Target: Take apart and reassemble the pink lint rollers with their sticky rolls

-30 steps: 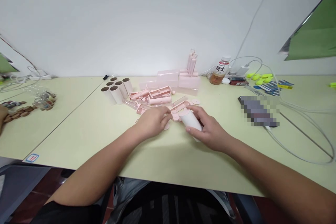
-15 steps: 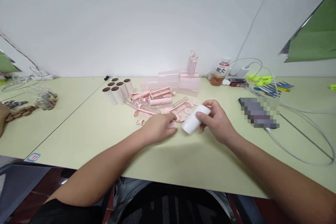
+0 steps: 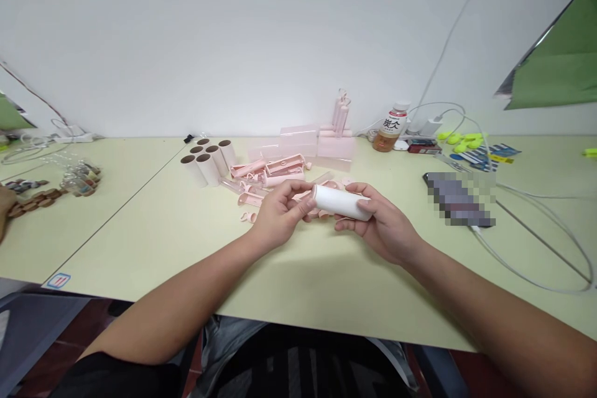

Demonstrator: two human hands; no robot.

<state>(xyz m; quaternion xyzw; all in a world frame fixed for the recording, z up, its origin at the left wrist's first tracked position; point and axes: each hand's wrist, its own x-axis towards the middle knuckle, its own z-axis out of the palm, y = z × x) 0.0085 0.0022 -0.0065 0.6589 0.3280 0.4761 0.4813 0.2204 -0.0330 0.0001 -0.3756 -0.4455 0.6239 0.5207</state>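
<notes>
My right hand (image 3: 382,224) is wrapped round a white paper roll (image 3: 340,202), which lies level just above the table. My left hand (image 3: 280,214) is pinched on a small pink part at the roll's left end; I cannot make the part out clearly. Behind both hands lies a scatter of pink plastic parts (image 3: 275,171): long handles, open cases and small round caps. Several white rolls with brown cardboard cores (image 3: 208,161) stand upright to the left of the scatter.
Pale pink boxes (image 3: 317,143) and upright pink handles stand near the wall. A drink bottle (image 3: 390,127), a charger with white cables (image 3: 536,224), yellow-green clips and a dark pixelated device (image 3: 459,199) lie to the right. Another person's hand (image 3: 4,205) is at the far left by brown pieces.
My right hand has lifted the white roll and turned it level. My left hand has come up off the table with a small pink part and met the roll's left end.
</notes>
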